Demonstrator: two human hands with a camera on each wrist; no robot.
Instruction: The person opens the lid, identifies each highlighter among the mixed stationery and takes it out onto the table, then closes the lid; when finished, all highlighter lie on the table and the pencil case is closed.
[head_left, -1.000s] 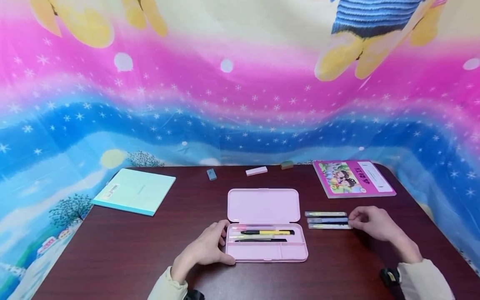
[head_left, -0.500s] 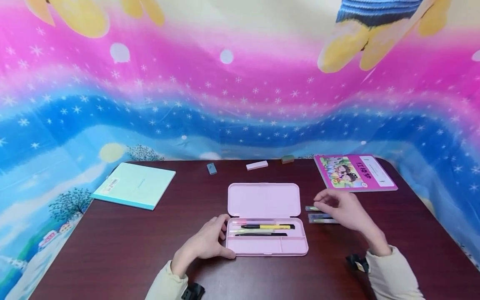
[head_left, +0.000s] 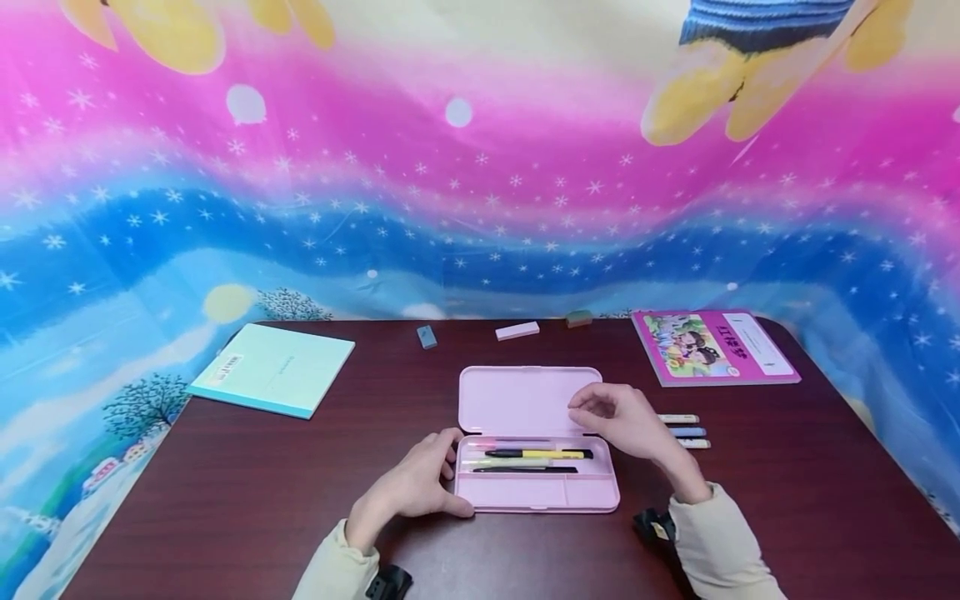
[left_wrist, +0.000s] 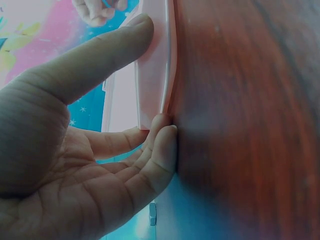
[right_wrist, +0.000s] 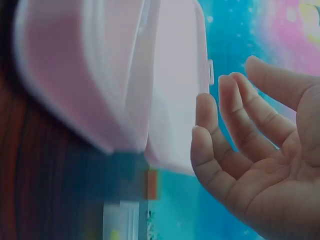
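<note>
A pink pencil case (head_left: 517, 493) lies with its lid (head_left: 517, 402) folded back. Its long compartment holds a yellow-and-black pen (head_left: 543, 454), a slim black pen (head_left: 525, 470) and some pale markers. My left hand (head_left: 412, 479) grips the case's left end, thumb (left_wrist: 135, 37) along the front wall and fingers at the side. Over the lid's right edge hovers my right hand (head_left: 622, 421); its fingers (right_wrist: 255, 117) are loosely bent with nothing between them in the right wrist view. Behind that hand, three markers (head_left: 688, 432) lie side by side on the table, their left ends hidden.
At the back edge sit a blue eraser (head_left: 427, 337), a white-pink eraser (head_left: 517, 331) and a greenish block (head_left: 579, 318). A mint notebook (head_left: 273, 371) lies at the left, a pink picture-cover book (head_left: 716, 348) at the right. A printed curtain (head_left: 465, 208) hangs behind the table.
My right hand has moved left from the right ends of the markers, passing over them to the case lid. The markers stay on the table. My left hand keeps its place on the case.
</note>
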